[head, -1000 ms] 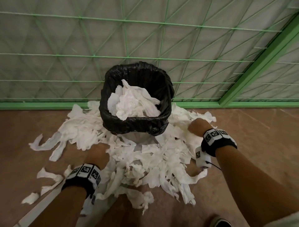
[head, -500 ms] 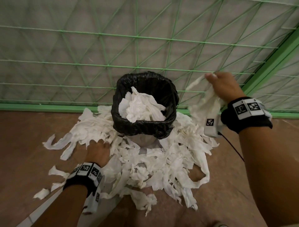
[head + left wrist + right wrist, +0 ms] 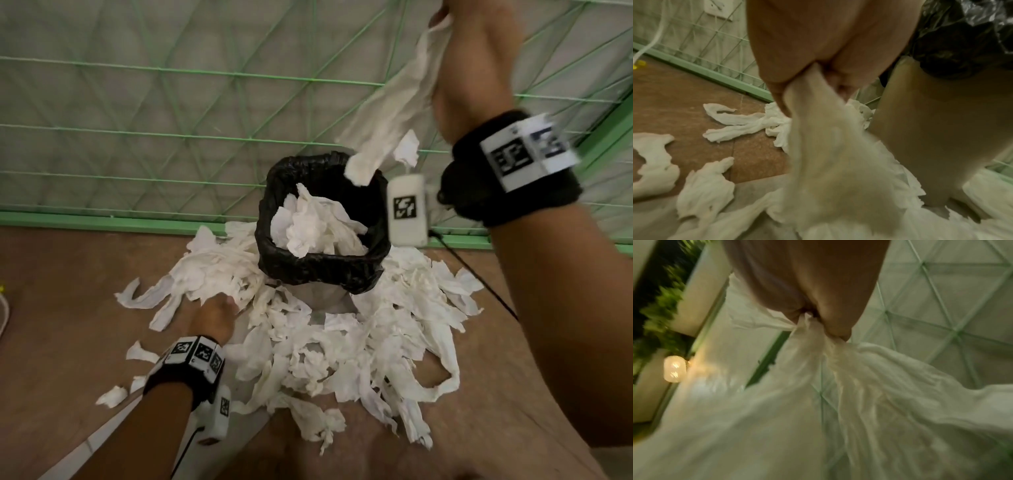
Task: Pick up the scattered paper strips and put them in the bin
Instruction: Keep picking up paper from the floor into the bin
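Note:
A small bin (image 3: 322, 270) lined with a black bag stands on the floor against a green fence, with crumpled white paper (image 3: 315, 226) heaped in it. White paper strips (image 3: 359, 346) lie scattered all round its base. My right hand (image 3: 472, 51) is raised high above and to the right of the bin, gripping a long bunch of strips (image 3: 387, 116) whose lower end hangs over the bin's far right rim; the same bunch (image 3: 849, 378) fills the right wrist view. My left hand (image 3: 215, 315) is low at the bin's left, pinching strips (image 3: 818, 129) from the floor pile.
A green wire fence (image 3: 171, 137) with a green base rail (image 3: 102, 221) runs behind the bin. The floor (image 3: 61, 291) is brown. A black cable (image 3: 486, 284) trails from my right wrist. Loose strips (image 3: 113, 397) lie apart at the left, and a white cord (image 3: 5, 311) shows at the left edge.
My right hand took hold of a bunch of strips on the floor right of the bin and lifted it high above the bin. My left hand shifted forward into the left pile.

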Demonstrator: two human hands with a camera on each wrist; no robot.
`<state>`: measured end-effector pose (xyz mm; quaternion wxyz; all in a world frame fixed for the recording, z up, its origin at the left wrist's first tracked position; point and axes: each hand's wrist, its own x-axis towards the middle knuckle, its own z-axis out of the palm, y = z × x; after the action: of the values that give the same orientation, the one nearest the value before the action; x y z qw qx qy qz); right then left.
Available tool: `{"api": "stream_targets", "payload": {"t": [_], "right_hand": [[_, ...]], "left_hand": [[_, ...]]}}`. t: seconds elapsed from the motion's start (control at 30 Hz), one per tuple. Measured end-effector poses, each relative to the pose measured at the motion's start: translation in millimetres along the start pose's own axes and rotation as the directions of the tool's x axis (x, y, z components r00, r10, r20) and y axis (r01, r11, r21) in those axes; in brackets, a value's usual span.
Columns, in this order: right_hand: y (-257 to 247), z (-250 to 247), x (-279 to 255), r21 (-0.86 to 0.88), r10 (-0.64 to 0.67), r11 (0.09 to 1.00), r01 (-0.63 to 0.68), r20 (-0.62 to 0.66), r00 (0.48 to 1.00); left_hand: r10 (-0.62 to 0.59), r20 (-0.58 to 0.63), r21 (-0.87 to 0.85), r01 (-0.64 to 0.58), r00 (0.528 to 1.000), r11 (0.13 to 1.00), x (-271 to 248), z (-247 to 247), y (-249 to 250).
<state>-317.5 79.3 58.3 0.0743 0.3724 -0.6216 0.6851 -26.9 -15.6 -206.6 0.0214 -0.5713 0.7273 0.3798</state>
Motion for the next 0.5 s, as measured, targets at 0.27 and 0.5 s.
{"api": "stream_targets", "payload": {"t": [0.27, 0.5], "right_hand": [[70.9, 4.2, -74.0, -0.500, 0.534, 0.821, -0.275, 0.501, 0.681], [114.8, -61.7, -57.6, -0.455, 0.516, 0.768, -0.450, 0.024, 0.857]], "left_hand": [[-0.079, 0.126, 0.542, -0.002, 0.989, 0.841, -8.0, 2.2, -26.9], [0.054, 0.178, 0.671, -0.161, 0.983, 0.724, -14.8, 3.6, -35.6]]}}
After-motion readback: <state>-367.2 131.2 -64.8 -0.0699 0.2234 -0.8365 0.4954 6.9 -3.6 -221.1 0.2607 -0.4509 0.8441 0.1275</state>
